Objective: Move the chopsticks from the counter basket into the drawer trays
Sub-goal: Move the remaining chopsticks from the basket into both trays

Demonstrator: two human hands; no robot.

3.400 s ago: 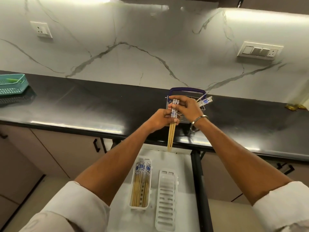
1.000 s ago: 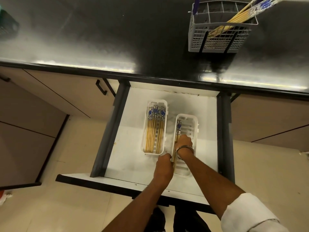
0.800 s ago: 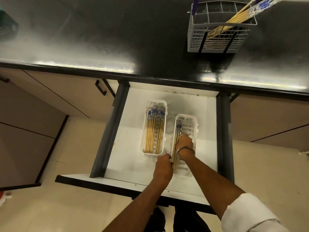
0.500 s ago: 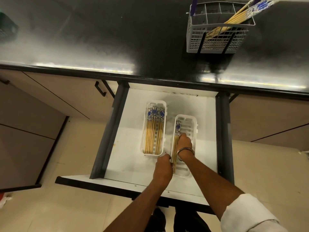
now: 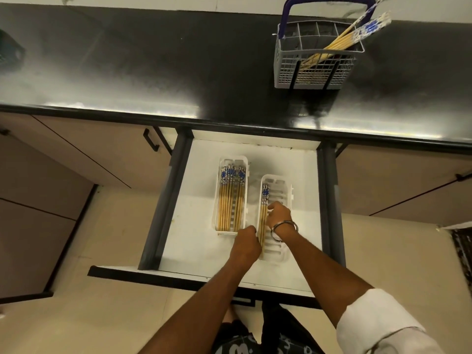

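Observation:
A grey wire basket (image 5: pixel 314 65) with a purple handle stands on the black counter, and a few blue-tipped bamboo chopsticks (image 5: pixel 357 34) lean out of its right corner. Below it the drawer (image 5: pixel 199 180) is open with two white trays. The left tray (image 5: pixel 231 159) is filled with several chopsticks. Inside the right tray (image 5: pixel 283 185) a small bundle of chopsticks (image 5: pixel 264 198) lies along the left wall. My right hand (image 5: pixel 279 215) has its fingertips on that bundle. My left hand (image 5: pixel 246 242) is curled at the bundle's near end, between the two trays.
The black counter (image 5: pixel 153 72) runs across the top, with a dark basket at its far left edge (image 5: pixel 10 54). Closed beige cabinet doors flank the drawer. The drawer's dark side rails (image 5: pixel 163 208) and front edge (image 5: pixel 158 274) border my arms.
Earlier both hands held the bundle up at the counter basket; now it lies in the right tray. Over the last second my right hand's fingers shifted slightly along it.

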